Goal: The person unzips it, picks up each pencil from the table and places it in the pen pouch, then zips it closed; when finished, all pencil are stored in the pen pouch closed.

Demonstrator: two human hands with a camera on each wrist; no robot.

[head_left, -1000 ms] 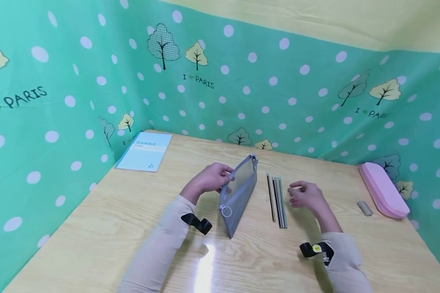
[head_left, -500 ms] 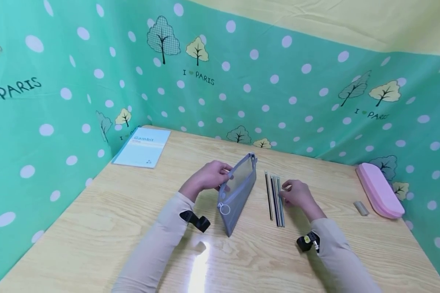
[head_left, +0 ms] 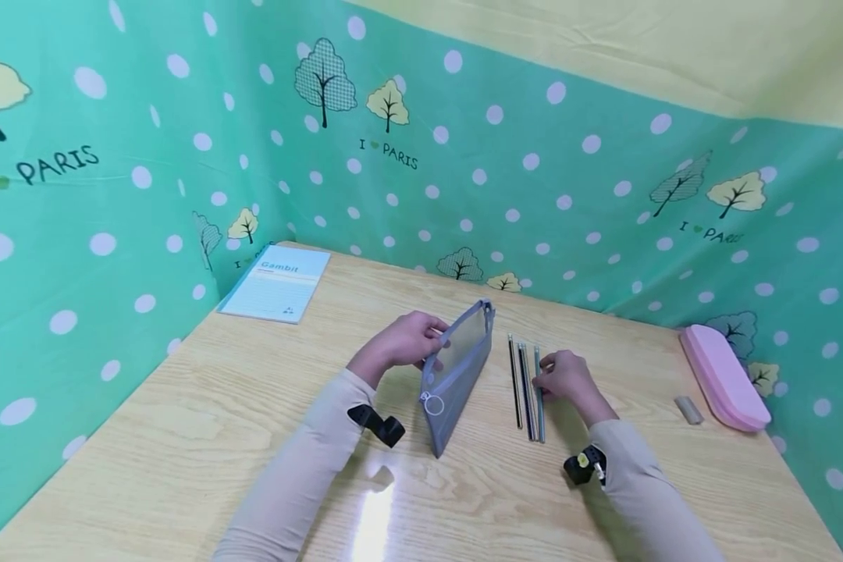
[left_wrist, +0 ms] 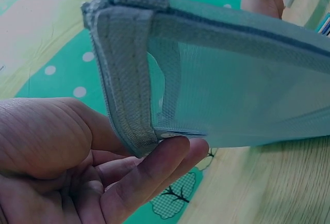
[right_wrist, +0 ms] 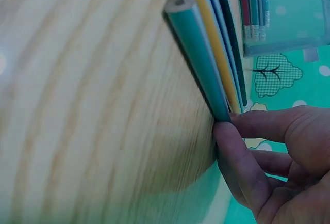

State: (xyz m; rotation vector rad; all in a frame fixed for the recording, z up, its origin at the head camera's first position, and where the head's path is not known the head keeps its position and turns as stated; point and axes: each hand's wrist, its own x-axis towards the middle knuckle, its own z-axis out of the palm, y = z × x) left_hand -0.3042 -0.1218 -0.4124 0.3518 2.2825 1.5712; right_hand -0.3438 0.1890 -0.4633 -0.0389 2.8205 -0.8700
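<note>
My left hand (head_left: 409, 341) grips the rim of a grey mesh zip pouch (head_left: 460, 398), which stands tilted with its mouth spread. In the left wrist view the thumb is behind the pouch edge (left_wrist: 126, 79) and the fingertips are under it. Between thumb and fingertips, my right hand (head_left: 567, 378) pinches a green pencil (right_wrist: 193, 43), the rightmost of a row on the table. Just left of it lie several more pencils (head_left: 515, 382), among them a yellow one (right_wrist: 214, 38). Through the mesh, the right wrist view shows several eraser-tipped pencils (right_wrist: 252, 7) inside the pouch.
A pink pencil case (head_left: 725, 378) lies at the right table edge, with a small grey eraser (head_left: 688, 410) beside it. At the back left is a light blue notebook (head_left: 275, 285). Patterned cloth (head_left: 534, 187) hangs around the wooden table (head_left: 183, 453).
My right hand has come left to the pencils and taken hold of the rightmost one, which now sits slightly apart from the others. The left hand and pouch stay about the same.
</note>
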